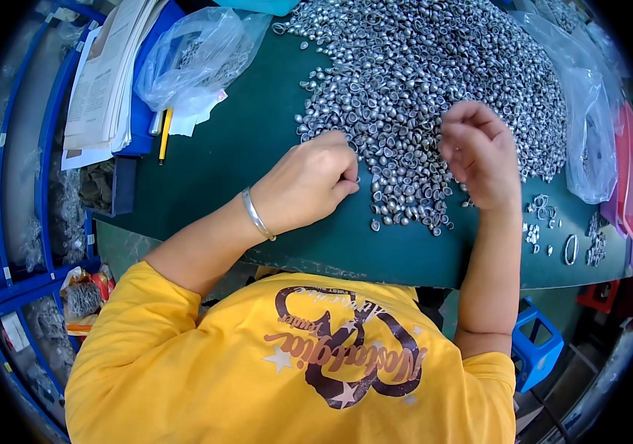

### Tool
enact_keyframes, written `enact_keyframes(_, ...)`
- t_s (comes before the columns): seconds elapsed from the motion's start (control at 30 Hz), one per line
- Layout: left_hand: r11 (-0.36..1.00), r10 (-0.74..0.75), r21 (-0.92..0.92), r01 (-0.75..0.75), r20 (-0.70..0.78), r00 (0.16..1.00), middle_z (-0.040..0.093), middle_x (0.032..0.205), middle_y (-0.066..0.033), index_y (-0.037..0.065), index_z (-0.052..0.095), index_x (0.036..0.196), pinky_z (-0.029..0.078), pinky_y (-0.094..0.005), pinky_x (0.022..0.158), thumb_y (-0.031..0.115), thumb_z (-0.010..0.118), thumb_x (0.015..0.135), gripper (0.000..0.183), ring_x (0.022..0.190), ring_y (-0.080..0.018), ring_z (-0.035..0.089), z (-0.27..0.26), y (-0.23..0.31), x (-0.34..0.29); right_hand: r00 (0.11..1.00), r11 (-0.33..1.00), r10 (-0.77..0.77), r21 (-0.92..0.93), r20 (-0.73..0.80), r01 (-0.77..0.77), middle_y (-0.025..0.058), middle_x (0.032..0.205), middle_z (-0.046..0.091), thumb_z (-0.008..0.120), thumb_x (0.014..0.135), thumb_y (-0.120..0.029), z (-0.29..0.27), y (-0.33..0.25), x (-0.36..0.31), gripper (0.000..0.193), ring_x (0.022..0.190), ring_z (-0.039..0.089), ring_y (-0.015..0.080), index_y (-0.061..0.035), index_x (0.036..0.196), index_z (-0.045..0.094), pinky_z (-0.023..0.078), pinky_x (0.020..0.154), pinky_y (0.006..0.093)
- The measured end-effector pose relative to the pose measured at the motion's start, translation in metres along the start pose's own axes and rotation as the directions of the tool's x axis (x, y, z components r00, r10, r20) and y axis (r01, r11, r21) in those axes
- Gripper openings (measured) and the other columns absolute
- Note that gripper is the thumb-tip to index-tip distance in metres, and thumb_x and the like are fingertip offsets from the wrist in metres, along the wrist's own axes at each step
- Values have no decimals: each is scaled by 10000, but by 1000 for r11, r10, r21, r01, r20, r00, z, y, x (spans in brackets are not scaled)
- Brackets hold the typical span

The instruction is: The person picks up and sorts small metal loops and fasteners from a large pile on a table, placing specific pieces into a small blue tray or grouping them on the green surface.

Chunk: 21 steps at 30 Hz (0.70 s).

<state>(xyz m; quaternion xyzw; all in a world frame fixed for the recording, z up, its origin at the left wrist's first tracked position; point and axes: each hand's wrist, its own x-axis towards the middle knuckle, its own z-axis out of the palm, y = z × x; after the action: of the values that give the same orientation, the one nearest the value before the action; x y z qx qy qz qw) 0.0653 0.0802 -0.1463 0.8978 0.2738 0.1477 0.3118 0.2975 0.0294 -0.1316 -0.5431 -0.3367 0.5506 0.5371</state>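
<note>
A broad heap of small silver-grey metal pieces (412,81), rounded and hollow like little cups, covers much of the green tabletop (213,177). My left hand (309,177), with a silver bangle (255,214) on its wrist, rests at the heap's near left edge. Its fingers are curled under, and whatever they hold is hidden. Over the heap's right part my right hand (483,152) is raised, fingers bent in toward the thumb. I cannot make out anything between them. Loose pieces (409,211) lie scattered between my hands.
Right of my right forearm lie small sorted metal parts (538,211) and an oval ring (571,249). A clear plastic bag (590,148) and a red basket (629,170) stand beyond. At left are papers (105,81), a bagged bundle (198,59), a yellow pencil (165,137) and blue racks (46,148).
</note>
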Motion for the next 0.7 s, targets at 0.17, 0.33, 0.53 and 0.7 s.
enact_keyframes(0.17, 541, -397, -723, 430, 231, 888, 597, 786, -56, 20, 545, 782, 442, -191, 500, 16, 635, 762, 92, 583, -79, 554, -13, -2, 2, 931, 443, -271, -827, 244, 346, 177, 723, 594, 684, 687, -92, 25, 21, -8, 154, 677, 582, 319, 31, 720, 596, 457, 625, 362)
enact_keyframes(0.33, 176, -447, -969, 174, 79, 891, 581, 750, -85, 2, 526, 915, 417, -201, 472, 34, 523, 791, 128, 565, -103, 519, -34, -21, 18, 994, 946, -88, -305, 71, 106, 66, 641, 548, 591, 777, -72, -1, 14, -2, 97, 505, 492, 156, 19, 754, 564, 370, 435, 259)
enact_keyframes(0.53, 956, -252, -245, 164, -392, 885, 545, 708, 6, 22, 634, 869, 435, -222, 586, 77, 626, 741, 139, 619, -95, 524, -29, -44, 58, 998, 995, 43, -88, -34, -46, 27, 599, 524, 560, 818, -123, 8, -8, 10, 129, 451, 427, 58, 5, 798, 570, 288, 366, 175)
enact_keyframes(0.7, 987, -157, -39, 156, -440, 884, 592, 779, -93, 24, 628, 811, 452, -278, 606, 103, 646, 737, 110, 641, -179, 563, -21, -57, 73, 879, 560, -441, -711, 179, 425, 116, 716, 634, 592, 788, -123, 53, 7, 50, 179, 631, 612, 230, -35, 937, 639, 468, 583, 312)
